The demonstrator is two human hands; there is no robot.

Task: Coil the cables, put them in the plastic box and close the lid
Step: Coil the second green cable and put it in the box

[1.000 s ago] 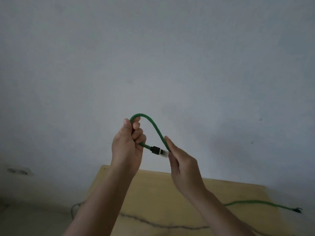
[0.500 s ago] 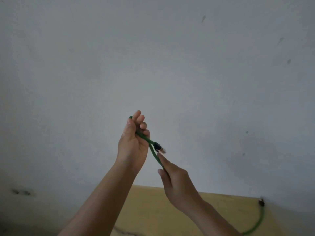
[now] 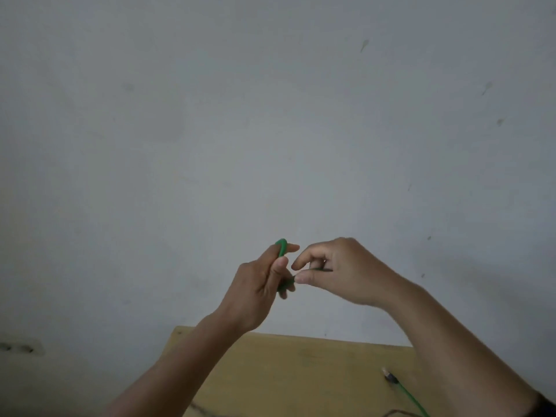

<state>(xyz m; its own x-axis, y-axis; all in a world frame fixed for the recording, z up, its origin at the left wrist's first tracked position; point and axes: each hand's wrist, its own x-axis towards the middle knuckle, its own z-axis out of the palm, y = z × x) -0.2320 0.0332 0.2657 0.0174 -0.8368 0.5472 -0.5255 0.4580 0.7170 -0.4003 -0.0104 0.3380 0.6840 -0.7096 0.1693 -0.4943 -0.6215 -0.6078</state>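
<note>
I hold a green cable (image 3: 282,246) up in front of the wall. My left hand (image 3: 258,284) grips a small loop of it, whose top shows above the thumb. My right hand (image 3: 340,270) is level with the left, close to its right, and pinches the cable just beyond the left fingers. The cable's far end, with a black and clear plug (image 3: 390,376), lies on the wooden table (image 3: 301,365) at the lower right. The plastic box is out of view.
A bare grey wall (image 3: 270,115) fills most of the view. A wall socket (image 3: 18,347) sits low at the left. A thin dark cable (image 3: 204,409) crosses the table near the bottom edge.
My right hand has risen from below the left hand to its right side. The loop in the left hand has tightened. The cable's far plug has slid closer across the table.
</note>
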